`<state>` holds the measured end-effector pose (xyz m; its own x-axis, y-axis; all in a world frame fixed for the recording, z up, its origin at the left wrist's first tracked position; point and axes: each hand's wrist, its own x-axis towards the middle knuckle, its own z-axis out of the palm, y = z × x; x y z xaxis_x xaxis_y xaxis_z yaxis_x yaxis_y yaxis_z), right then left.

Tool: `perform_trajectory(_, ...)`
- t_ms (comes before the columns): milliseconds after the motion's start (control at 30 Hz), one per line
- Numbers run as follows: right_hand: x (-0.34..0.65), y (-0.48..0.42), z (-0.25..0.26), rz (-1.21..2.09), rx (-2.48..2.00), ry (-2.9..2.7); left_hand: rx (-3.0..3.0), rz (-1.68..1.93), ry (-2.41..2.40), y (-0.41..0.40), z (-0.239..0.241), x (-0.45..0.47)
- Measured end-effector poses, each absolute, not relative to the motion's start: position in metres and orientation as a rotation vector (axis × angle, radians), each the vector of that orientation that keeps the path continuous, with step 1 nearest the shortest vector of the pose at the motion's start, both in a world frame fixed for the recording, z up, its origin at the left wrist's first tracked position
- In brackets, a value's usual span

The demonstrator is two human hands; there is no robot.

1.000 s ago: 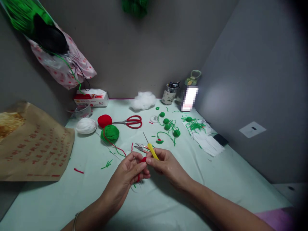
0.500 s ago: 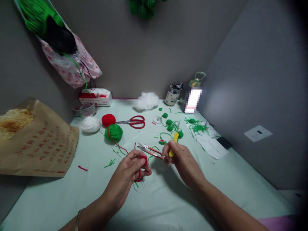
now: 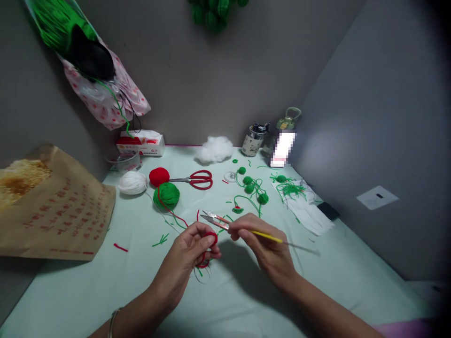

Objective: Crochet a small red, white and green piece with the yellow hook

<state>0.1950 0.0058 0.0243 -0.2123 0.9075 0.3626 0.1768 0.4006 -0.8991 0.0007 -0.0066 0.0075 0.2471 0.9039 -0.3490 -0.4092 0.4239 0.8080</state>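
Change since earlier frames: the yellow-handled crochet hook (image 3: pixel 271 236), upright half a second ago, now lies nearly level with its metal shaft pointing right; the left hand has barely shifted.
Right grip: the right hand (image 3: pixel 268 246) has its fingers pressed together around the near end of the crochet hook, and its fingertips lie just beside the small metal thread snips (image 3: pixel 214 219) on the counter; contact with the snips cannot be told.
Left grip: the left hand (image 3: pixel 192 256) pinches a small red crocheted piece (image 3: pixel 210 238) between thumb and forefinger, held just above the pale green counter (image 3: pixel 246 291), with a loop of red yarn hanging below the fingers.
Handling, as judged: the red piece looks light, soft and easily squashed, best held by its edge in a light pinch; the hook looks light, stiff and slim, best held on the yellow handle.
Yarn lead: a red strand (image 3: pixel 172 213) runs from the piece back over the green yarn ball (image 3: pixel 166 195) toward the red yarn ball (image 3: pixel 159 176).
Middle ground: red-handled scissors (image 3: pixel 197 179), a white yarn ball (image 3: pixel 133 182), small green crocheted balls (image 3: pixel 251 185) with trailing strands.
Periphery: white stuffing (image 3: pixel 214 149) at the back wall, a brown paper bag (image 3: pixel 56 211) at the left.
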Motion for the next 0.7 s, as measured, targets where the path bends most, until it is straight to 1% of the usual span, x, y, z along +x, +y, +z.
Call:
perform_trajectory(267,0.188,0.009,0.014,0.828,-0.978,-1.880,0.705,0.986,0.886,-0.008,-0.001,0.002)
perform_trajectory(600,0.187,0.006,0.013,0.912,-1.020,-1.902,0.723,1.021,0.913,-0.007,-0.002,0.001)
perform_trajectory(700,0.186,0.005,0.015,0.986,-1.032,-1.865,0.724,1.004,0.929,-0.007,0.000,0.001)
